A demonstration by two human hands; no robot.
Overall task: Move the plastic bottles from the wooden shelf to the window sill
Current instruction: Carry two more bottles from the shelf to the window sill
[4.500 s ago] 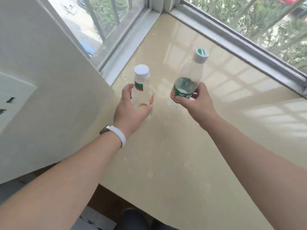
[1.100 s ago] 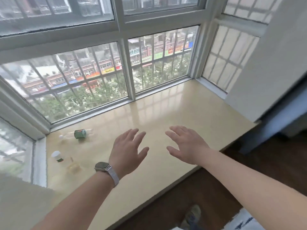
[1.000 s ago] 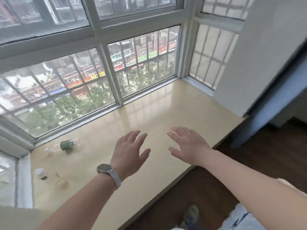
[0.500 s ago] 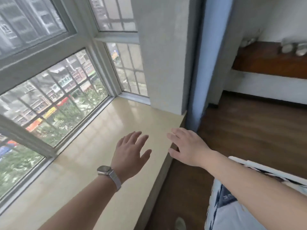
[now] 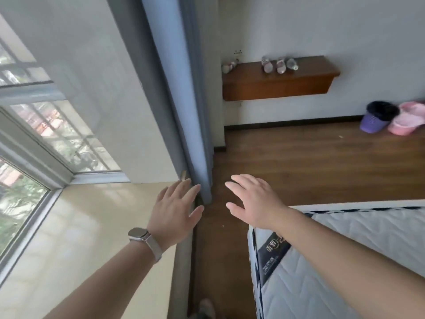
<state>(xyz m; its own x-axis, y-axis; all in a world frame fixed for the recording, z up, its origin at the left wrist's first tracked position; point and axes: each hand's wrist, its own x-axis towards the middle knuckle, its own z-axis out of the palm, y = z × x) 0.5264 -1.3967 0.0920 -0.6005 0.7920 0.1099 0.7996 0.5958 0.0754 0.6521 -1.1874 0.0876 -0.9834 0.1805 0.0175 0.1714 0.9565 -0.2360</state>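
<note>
1. Empty left hand (image 5: 174,210) and right hand (image 5: 253,203) hover, fingers spread
2. The plastic bottles (image 5: 280,66) lie on the wooden shelf (image 5: 276,88) at one o'clock
3. Cream window sill (image 5: 92,226) at eight o'clock; mattress (image 5: 356,249) at four

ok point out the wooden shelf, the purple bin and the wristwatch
wooden shelf (image 5: 277,88), head view, on its front face
purple bin (image 5: 372,123), head view, on its side wall
wristwatch (image 5: 138,233), head view, on its face
</note>
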